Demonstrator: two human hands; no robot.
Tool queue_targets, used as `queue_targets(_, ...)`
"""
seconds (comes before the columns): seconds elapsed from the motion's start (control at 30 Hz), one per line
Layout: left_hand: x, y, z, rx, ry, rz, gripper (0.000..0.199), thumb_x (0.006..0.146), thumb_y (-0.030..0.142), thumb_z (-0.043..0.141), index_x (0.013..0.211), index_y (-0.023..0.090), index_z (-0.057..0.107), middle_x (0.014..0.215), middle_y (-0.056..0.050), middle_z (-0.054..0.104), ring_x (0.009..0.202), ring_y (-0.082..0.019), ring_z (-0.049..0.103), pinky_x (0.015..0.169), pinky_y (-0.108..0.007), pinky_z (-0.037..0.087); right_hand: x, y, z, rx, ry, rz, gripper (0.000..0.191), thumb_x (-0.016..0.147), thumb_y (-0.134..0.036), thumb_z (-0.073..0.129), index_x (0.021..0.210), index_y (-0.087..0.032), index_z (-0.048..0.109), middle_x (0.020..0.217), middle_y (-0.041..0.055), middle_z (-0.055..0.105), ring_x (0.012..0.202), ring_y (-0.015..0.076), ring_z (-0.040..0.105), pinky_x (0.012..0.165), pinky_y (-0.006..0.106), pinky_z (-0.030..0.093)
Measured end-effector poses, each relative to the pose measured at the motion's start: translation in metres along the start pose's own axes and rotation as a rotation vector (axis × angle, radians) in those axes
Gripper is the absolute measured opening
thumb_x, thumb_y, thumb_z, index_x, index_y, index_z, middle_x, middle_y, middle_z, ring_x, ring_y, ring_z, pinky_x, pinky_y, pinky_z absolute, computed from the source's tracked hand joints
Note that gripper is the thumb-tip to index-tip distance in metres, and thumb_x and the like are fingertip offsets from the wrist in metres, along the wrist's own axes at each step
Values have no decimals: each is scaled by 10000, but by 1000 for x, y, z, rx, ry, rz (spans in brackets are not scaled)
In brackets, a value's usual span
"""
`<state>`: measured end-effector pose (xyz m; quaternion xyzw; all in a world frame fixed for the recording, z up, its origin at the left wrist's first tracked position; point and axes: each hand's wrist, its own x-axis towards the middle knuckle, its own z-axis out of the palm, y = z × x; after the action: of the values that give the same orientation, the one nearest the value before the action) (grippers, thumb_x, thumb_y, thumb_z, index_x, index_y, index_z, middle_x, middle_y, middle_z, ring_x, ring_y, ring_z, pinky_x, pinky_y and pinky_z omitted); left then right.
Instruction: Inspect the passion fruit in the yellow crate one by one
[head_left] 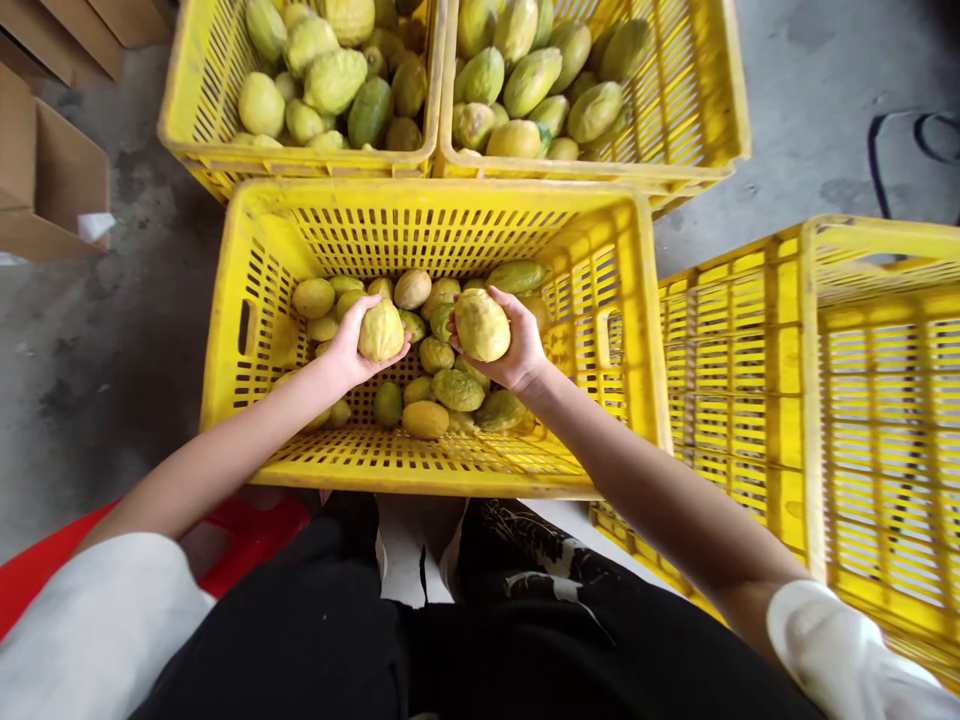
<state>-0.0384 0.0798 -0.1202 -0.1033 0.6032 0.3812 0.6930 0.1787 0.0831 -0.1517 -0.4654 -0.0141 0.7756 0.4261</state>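
My left hand (pixel 351 348) holds a yellow-green wrinkled fruit (pixel 381 331), with the palm turned up beneath it. In my right hand (pixel 519 345) is a slightly larger yellow fruit (pixel 482 325), the fingers curled round its side. Both hands are over the near yellow crate (pixel 450 478), a small gap apart. Below them, several yellow and green fruits lie on the crate's slotted bottom, among them an orange-yellow one (pixel 425 420) and a green one (pixel 517 276).
Two more yellow crates (pixel 300 160) (pixel 694 165) with several fruits adjoin the far side. An upright-walled yellow crate (pixel 814 400) stands at the right. Cardboard boxes (pixel 71 165) are at the upper left, a red stool (pixel 255 535) lower left, a dark cable (pixel 874 165) upper right.
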Motion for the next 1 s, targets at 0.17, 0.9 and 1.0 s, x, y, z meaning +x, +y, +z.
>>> queue_targets(0.17,7,-1,-4,-39,31,36,410,1083,565,1001,1332,300,811,954,-17,821,817,-245,859,752,-303,755,-3,0,3,-3,35,-52,329,1177,-584,724,1130,-283,848,888,54,828,906,253,835,767,395,744)
queue_targets(0.9,5,-1,-1,153,109,10,170,1076,321,934,1192,261,826,880,-14,811,714,-229,784,710,-292,670,17,9,-13,28,9,-62,266,965,-455,893,1157,-299,795,961,76,871,1148,359,921,912,491,833)
queue_targets(1.0,5,-5,0,180,67,-4,212,1067,284,985,1184,260,810,890,2,807,693,-202,767,744,-295,701,19,12,-13,66,83,-77,247,961,-441,842,1158,-295,811,969,110,895,1171,374,918,915,512,838)
